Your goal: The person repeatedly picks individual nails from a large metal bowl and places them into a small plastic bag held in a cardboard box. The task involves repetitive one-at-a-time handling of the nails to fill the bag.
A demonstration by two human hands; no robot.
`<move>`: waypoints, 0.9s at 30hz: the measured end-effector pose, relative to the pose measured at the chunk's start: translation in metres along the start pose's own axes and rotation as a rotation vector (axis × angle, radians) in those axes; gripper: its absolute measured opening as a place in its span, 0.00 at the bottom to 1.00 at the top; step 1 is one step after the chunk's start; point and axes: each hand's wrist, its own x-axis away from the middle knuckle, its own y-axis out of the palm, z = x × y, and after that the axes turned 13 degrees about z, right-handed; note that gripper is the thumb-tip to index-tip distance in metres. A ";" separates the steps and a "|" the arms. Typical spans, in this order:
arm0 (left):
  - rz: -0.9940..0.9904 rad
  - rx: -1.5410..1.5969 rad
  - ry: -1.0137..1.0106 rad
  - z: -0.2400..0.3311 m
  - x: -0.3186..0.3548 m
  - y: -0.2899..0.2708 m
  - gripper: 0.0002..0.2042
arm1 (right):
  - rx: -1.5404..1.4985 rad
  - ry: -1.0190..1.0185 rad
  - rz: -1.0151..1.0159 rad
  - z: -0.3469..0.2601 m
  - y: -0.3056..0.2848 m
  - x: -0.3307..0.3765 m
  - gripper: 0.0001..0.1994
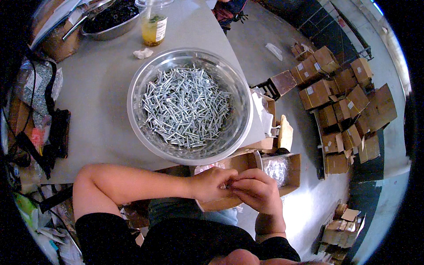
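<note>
In the head view, a round silvery bowl [242,106] sits near the edge of a grey table [97,110], filled with a loose heap of silver screws [187,106] lying at all angles. On the wearer's side of the bowl, just off its lower right, the left hand [213,183] and the right hand [257,189] meet. The left hand's fingers curl inward; the right hand's thumb and fingers bunch together against them. A small pale glint shows where they meet, too small to identify, so I cannot tell whether either hand grasps a screw.

Under the hands, past the same side of the bowl, is an open cardboard box [221,204]; to its right, clear plastic wrapping [276,170] fills another carton [292,174]. Beyond the bowl stand a clear plastic cup [152,28] of yellow drink and, nearer the bowl, a crumpled white tissue [143,53]. A dark-filled metal pan [106,35] lies beyond the bowl to the left, and stacked cardboard boxes [351,137] are well apart from it on the right
</note>
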 end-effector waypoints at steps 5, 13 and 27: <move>-0.175 0.300 -0.140 0.008 0.000 -0.003 0.23 | 0.046 -0.096 -0.041 -0.003 -0.002 -0.004 0.13; 0.154 0.148 -0.003 0.006 -0.002 0.001 0.19 | 0.034 -0.041 0.187 0.016 0.013 0.008 0.09; 0.265 -0.074 0.132 0.015 -0.011 -0.012 0.05 | 0.012 0.162 0.128 0.031 0.017 0.010 0.07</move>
